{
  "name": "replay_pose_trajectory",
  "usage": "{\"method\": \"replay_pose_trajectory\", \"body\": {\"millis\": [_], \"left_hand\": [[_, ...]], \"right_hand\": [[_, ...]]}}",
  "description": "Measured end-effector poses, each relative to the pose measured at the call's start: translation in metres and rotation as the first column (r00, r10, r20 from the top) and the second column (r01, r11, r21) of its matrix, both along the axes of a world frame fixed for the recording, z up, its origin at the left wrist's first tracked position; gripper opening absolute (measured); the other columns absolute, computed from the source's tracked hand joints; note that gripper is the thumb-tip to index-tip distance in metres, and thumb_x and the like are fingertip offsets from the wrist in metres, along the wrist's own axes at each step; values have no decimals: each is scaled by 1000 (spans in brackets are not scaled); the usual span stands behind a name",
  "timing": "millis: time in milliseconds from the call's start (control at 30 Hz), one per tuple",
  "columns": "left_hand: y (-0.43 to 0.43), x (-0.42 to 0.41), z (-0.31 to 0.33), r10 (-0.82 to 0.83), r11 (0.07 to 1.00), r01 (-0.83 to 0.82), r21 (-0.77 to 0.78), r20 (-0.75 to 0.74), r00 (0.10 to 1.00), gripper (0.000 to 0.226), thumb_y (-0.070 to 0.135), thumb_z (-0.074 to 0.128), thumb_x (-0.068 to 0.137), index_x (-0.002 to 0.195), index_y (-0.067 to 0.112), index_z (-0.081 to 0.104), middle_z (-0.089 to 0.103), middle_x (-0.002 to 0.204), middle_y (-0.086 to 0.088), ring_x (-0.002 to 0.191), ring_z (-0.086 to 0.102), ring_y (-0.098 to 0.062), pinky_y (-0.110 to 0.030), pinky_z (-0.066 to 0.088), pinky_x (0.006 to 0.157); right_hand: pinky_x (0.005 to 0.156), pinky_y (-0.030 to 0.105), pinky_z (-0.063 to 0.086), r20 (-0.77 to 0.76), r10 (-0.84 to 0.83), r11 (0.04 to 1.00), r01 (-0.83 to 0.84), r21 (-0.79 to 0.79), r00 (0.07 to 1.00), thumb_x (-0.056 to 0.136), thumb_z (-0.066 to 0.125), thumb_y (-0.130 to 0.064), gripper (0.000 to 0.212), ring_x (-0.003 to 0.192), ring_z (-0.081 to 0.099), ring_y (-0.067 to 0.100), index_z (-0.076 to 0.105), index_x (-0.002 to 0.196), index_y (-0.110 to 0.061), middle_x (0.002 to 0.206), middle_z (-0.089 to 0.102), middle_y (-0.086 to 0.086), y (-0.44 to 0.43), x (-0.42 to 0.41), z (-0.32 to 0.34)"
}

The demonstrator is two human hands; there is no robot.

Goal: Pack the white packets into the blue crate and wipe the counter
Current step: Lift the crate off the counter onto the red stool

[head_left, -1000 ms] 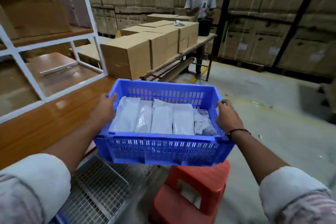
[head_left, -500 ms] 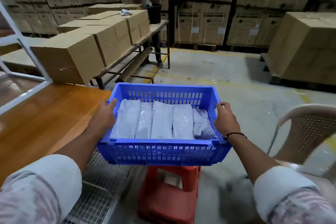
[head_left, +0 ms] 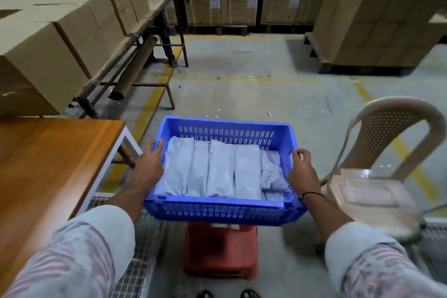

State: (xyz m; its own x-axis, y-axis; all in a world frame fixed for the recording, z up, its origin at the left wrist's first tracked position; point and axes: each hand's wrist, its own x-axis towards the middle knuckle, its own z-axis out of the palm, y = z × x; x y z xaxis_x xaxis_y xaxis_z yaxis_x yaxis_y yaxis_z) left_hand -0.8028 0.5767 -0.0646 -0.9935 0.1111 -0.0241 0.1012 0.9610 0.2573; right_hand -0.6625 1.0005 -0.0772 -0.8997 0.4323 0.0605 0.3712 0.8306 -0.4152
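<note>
Both hands carry the load: your left hand (head_left: 149, 169) is wrapped over the left rim of the blue crate (head_left: 225, 210), fingers curled inside the wall, and your right hand (head_left: 302, 172) grips the right rim the same way, thumb on top. Between them the white packets (head_left: 219, 169) lie side by side in the crate, filling its floor (a smaller one is tucked at the right end). Crate and contents hang in the air above the red stool (head_left: 220, 249), right of the wooden counter (head_left: 48, 164), with the beige plastic chair (head_left: 377, 164) further right. Keep the crate level so the packets don't slide toward one wall, and set it down squarely wherever you choose. The counter likely needs wiping next.
</note>
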Motion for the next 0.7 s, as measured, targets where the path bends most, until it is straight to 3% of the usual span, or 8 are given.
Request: {"method": "replay_pose_trajectory", "body": {"millis": [133,267,500,700], "left_hand": [[3,-20,-24,-46,999,46,11,18,999,71,-2,50,91,156,16,28,21,161,-15,129,49,-44,-53,49,98],[4,-46,-52,-100,994,98,47,34,994,77,-5,52,87,156,12,24,23,158,-16,121,54,-48,-53,50,94],[20,-73,-85,-120,992,115,60,97,988,82,-10,48,86,159,16,21,9,166,-6,139,38,-40,-48,41,110],[18,-95,-107,-149,989,147,23,197,969,83,-8,49,88,160,14,14,1,168,-5,137,39,-44,-51,39,111]], "right_hand": [[65,43,52,31,-51,999,51,-6,998,81,53,3,48,71,62,43,49,128,-6,143,31,10,-3,0,-24],[64,38,48,41,-89,996,89,8,995,78,52,7,51,70,61,41,49,127,-6,142,31,9,-2,-10,-40],[68,40,53,71,-143,990,144,-7,987,78,53,8,55,78,62,40,49,130,-9,145,28,7,11,-35,-73],[71,42,54,114,-118,993,119,-5,987,76,55,9,60,80,64,40,48,133,-7,144,29,10,13,-55,-96]]}}
